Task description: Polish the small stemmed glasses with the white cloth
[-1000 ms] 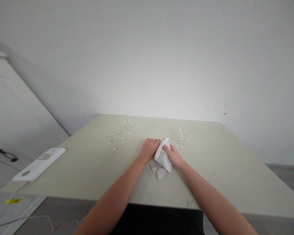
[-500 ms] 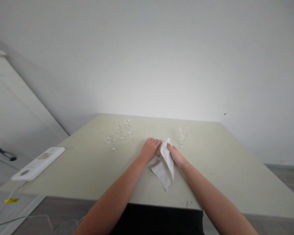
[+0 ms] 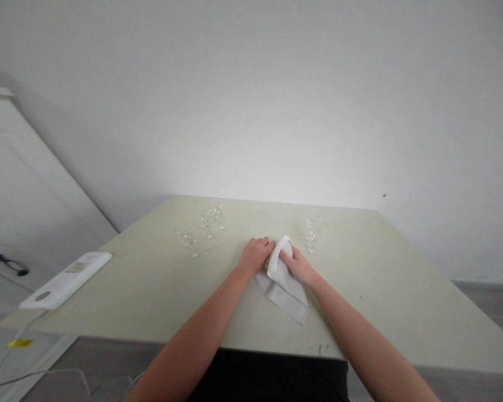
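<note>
Over the middle of the table, my right hand [image 3: 298, 265] grips a white cloth [image 3: 288, 296], with the thumb pressed on its upper fold. The cloth's loose end hangs down towards me. My left hand [image 3: 255, 255] is curled closed just left of the cloth, its knuckles up. What its fingers wrap round is hidden by the hand and the cloth. Beyond my left hand stand several clear stemmed glasses, the nearest glass [image 3: 189, 240] lowest and furthest left, another glass [image 3: 207, 220] behind it. More clear stemmed glassware [image 3: 311, 231] stands past my right hand.
The pale green table [image 3: 381, 268] reaches back to a white wall. At its left edge lies a long white box-like device [image 3: 67, 279] with a cable running to the floor. A white cabinet [image 3: 33, 184] with a black handle stands left.
My right hand has shifted the cloth: its top is now folded over and its loose end has swung right. My left hand has barely moved. The glasses stay put.
</note>
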`<act>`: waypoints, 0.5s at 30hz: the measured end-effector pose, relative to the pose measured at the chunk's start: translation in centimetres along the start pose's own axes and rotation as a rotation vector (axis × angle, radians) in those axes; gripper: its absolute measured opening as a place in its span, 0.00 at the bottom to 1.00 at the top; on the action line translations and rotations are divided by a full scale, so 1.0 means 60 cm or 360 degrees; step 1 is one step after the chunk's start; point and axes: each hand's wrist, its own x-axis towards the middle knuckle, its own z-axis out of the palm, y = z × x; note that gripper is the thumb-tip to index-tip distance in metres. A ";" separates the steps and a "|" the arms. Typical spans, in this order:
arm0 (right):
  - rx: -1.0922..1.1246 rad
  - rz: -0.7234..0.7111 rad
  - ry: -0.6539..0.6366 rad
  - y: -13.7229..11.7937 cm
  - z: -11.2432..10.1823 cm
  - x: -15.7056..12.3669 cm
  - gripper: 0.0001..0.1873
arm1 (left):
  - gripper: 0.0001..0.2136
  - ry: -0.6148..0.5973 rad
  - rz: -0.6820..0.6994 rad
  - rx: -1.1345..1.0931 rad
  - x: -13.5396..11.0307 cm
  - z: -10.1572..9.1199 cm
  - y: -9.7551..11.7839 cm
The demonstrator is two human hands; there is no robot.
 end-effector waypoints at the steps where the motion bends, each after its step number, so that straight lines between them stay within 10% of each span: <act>1: -0.0093 -0.0118 0.0001 -0.002 -0.001 -0.001 0.21 | 0.07 -0.0028 -0.0007 0.0003 0.000 -0.001 -0.002; 6: -0.0605 -0.0587 0.0016 -0.010 0.005 -0.011 0.30 | 0.08 -0.0161 -0.0148 -0.0110 -0.004 0.006 -0.010; 15: -0.0127 -0.0130 0.0000 -0.004 -0.001 -0.003 0.22 | 0.07 0.0030 -0.0018 -0.0083 -0.001 0.009 -0.006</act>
